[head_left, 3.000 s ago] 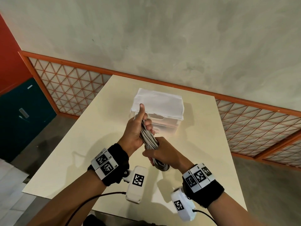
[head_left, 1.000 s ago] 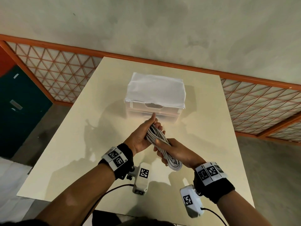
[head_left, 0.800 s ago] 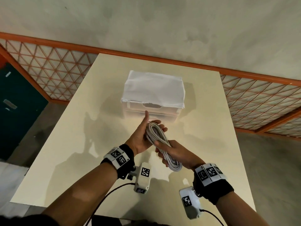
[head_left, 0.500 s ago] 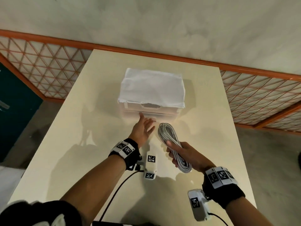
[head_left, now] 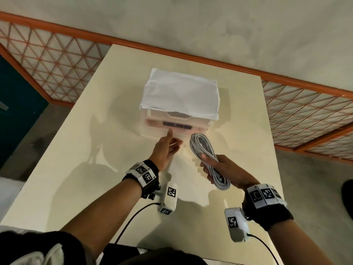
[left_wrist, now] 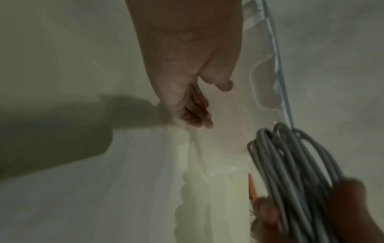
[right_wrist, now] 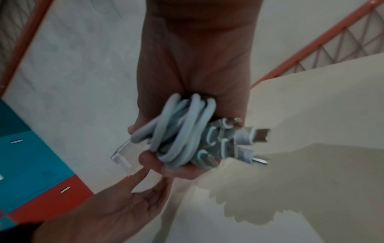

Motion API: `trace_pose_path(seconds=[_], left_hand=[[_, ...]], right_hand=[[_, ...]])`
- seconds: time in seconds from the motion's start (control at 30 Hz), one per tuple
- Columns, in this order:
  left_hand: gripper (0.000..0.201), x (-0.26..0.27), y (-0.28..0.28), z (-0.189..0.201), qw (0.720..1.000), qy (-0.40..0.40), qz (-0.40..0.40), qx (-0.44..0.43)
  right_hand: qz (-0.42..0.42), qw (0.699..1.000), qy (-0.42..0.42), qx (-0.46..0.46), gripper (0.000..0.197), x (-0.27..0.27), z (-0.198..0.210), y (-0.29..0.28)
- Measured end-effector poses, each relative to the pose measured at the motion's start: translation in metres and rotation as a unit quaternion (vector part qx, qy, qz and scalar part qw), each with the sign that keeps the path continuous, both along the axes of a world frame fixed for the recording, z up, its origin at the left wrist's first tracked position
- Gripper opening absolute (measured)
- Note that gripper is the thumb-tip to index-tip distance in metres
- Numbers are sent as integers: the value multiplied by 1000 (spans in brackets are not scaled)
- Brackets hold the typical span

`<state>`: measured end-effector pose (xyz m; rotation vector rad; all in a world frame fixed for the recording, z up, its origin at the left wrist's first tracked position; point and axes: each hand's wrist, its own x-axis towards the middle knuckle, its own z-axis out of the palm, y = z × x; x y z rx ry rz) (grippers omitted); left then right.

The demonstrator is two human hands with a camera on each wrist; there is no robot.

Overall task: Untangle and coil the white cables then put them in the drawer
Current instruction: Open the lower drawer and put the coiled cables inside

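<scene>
My right hand grips a coiled bundle of white cables above the table, its loops pointing toward the drawer unit. In the right wrist view the cable coil sits in my fist with several metal plugs sticking out. My left hand is open, fingers straight, just in front of the lower drawer of the clear plastic drawer unit, which has a white cloth over its top. In the left wrist view the left fingertips lie close to the drawer front, and the coil hangs at the right.
The cream table ends at its front edge near my body and at its right edge. Orange lattice railings stand behind. A teal cabinet is off to the left on the floor.
My left hand let go of the coil and reached forward to the lower drawer front. The right hand now holds the coil alone, a little further right.
</scene>
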<state>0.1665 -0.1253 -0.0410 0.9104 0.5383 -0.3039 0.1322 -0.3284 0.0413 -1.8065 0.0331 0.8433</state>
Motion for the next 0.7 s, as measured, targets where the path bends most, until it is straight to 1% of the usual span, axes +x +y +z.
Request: trace_pose_path(seconds=[0.13,0.23,0.33,0.4,0.5,0.53,0.57,0.6,0.67,0.7], left_hand=[[26,-25,6,2,999,20,-30,-10],[25,-40,7,7,997,37,-65,-9],[25,-49,8,14,997,44,-55,-4],[24,-54,8,17,997,49,-59,-1],[22,-61,6,20,996,57,-71,-4],[22,-61,7,21,995,58,-77,-4],[22,-61,8,21,995,60,-83,-4],[22,-61,9,21,994,62,-87,-4],[22,-61,10,21,994,66,-90,-3],[23,-60,10,21,993,66,-93,-1]], right_hand=[[61,998,-23,-26,41,27,14,16],[109,991,-60,-53,36,51,19,41],[176,976,-105,-75,14,71,16,67],[217,963,-120,-107,30,82,6,80],[261,934,-124,-208,40,91,-13,91],[265,929,-115,-232,41,94,-20,92],[255,933,-98,-236,39,94,-24,91],[234,945,-73,-217,35,95,-26,91],[167,974,-23,-150,29,97,-29,88],[133,983,-14,-123,28,98,-29,87]])
